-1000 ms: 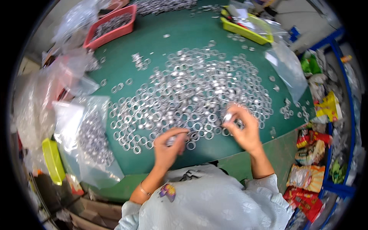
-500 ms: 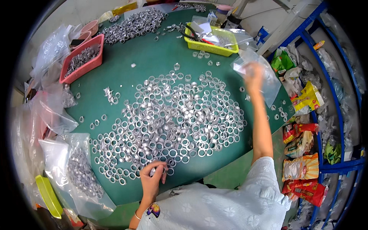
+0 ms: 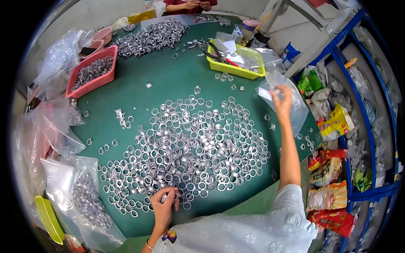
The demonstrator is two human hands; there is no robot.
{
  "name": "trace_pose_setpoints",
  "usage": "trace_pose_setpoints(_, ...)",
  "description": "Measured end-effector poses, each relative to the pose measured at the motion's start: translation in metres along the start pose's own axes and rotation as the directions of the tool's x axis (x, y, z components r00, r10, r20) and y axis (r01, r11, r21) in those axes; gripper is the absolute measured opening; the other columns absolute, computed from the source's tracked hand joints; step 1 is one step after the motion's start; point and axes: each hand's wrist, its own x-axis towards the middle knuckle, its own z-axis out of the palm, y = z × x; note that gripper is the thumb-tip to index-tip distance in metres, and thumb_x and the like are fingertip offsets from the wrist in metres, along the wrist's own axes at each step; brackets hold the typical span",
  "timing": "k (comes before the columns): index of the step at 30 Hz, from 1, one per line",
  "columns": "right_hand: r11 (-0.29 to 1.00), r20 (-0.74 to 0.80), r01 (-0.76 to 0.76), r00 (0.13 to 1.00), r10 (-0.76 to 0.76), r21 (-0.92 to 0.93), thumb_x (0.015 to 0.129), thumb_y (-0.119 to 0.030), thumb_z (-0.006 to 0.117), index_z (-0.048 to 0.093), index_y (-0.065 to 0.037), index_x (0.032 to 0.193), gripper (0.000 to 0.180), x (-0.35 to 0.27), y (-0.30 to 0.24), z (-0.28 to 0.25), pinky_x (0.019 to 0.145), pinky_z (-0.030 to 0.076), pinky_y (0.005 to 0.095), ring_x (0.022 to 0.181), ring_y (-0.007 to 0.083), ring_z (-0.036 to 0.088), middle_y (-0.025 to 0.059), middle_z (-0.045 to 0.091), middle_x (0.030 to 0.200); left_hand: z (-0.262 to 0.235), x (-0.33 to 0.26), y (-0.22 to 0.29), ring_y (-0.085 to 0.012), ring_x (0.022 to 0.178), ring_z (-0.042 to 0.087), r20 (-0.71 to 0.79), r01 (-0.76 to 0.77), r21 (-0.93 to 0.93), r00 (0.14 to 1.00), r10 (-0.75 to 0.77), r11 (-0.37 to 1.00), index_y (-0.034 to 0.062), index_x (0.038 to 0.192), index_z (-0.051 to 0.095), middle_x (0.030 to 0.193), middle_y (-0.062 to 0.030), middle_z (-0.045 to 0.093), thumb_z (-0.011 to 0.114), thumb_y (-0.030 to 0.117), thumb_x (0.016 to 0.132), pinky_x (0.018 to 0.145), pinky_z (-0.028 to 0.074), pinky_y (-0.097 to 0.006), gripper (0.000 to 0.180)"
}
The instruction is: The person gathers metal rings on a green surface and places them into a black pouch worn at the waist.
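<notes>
Rings [image 3: 206, 145] of silvery metal spread in a broad, uneven layer over the near half of the green bench [image 3: 135, 90], densest toward the middle. My left hand [image 3: 163, 205] lies at the near edge of this spread, its fingers curled inward; whether they grasp a ring I cannot tell. My right hand [image 3: 284, 102] reaches over a clear plastic bag [image 3: 299, 113] on the right side of the bench, thumb and forefinger bent toward each other; I cannot tell whether they pinch anything. Beside them shows a white patch [image 3: 265, 93] on the bag. At left, a second clear bag [image 3: 61, 181] contains many rings; beyond it stands a pink tray [image 3: 100, 80] of small metal pieces. A yellow tray [image 3: 236, 71] carries a black-handled tool [image 3: 216, 51]. Farther off lies a darker heap of rings [image 3: 152, 39]; a co-worker's hands [image 3: 193, 5] appear past the far edge.
</notes>
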Motion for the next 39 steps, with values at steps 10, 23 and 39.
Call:
trace_pose_setpoints(10, 0.995, -0.15, 0.069, 0.985, -0.08, -0.072, 0.066, -0.019, 0.077, 0.063, -0.005, 0.087, 0.029, 0.0, -0.008, -0.002, 0.079, 0.04, 0.0415, 0.091, 0.0309, 0.051, 0.0116, 0.058, 0.095, -0.001, -0.01, 0.003, -0.0137, 0.05, 0.049, 0.022, -0.036, 0.048, 0.999, 0.035, 0.998, -0.0024, 0.093, 0.061, 0.078, -0.0115, 0.059, 0.057, 0.007, 0.088, 0.04, 0.037, -0.024, 0.011)
trace_pose_setpoints(23, 0.525, 0.278, -0.393, 0.917, 0.287, 0.755, 0.084, -0.018, 0.066, 0.063, -0.001, 0.102, 0.025, -0.043, -0.066, -0.046, 0.074, 0.044, 0.0274, 0.084, 0.0146, 0.058, 0.0071, 0.064, 0.098, 0.01, -0.02, 0.006, -0.0132, 0.053, 0.05, 0.028, -0.021, -0.027, 0.999, 0.022, 0.999, -0.0019, 0.094, 0.061, 0.079, -0.0109, 0.06, 0.055, 0.007, 0.089, 0.042, 0.038, -0.024, 0.013)
trace_pose_setpoints(39, 0.032, 0.825, -0.837, 0.531, -0.192, 0.547, 0.092, -0.021, 0.056, 0.058, -0.001, 0.113, 0.029, -0.115, -0.138, -0.089, 0.063, 0.045, 0.0238, 0.071, 0.0099, 0.055, 0.0071, 0.062, 0.092, 0.024, -0.03, 0.003, -0.0135, 0.056, 0.052, 0.137, 0.09, -0.098, 0.988, -0.076, 0.991, 0.0007, 0.097, 0.061, 0.08, -0.0108, 0.06, 0.055, 0.009, 0.09, 0.043, 0.04, -0.023, 0.012)
